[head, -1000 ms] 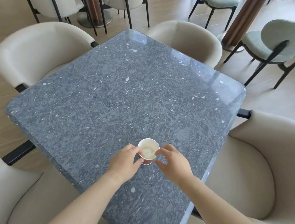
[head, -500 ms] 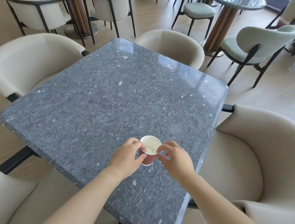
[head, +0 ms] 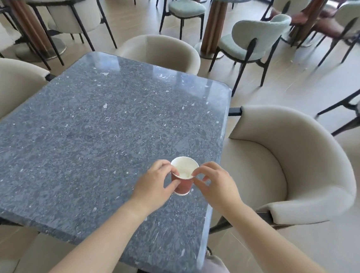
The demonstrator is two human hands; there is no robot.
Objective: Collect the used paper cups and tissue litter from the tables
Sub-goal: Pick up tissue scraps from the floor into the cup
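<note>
A red paper cup point(head: 183, 183) with a white inside is held above the grey speckled table point(head: 93, 129), near its right edge. Something white, perhaps tissue, lies in the cup's bottom. My left hand point(head: 156, 182) grips the cup's left side with thumb and fingers. My right hand point(head: 214, 184) pinches the cup's right rim. The cup is tilted slightly toward me.
Beige armchairs surround the table: one at right point(head: 291, 166), one at the far side point(head: 160, 50), one at left point(head: 8, 84). Pale green chairs point(head: 253, 38) and round tables on wooden pedestals point(head: 216, 20) stand behind on the wooden floor.
The cup has been lifted off the tabletop with both hands on it. The view has tilted up and shifted, showing more of the room behind.
</note>
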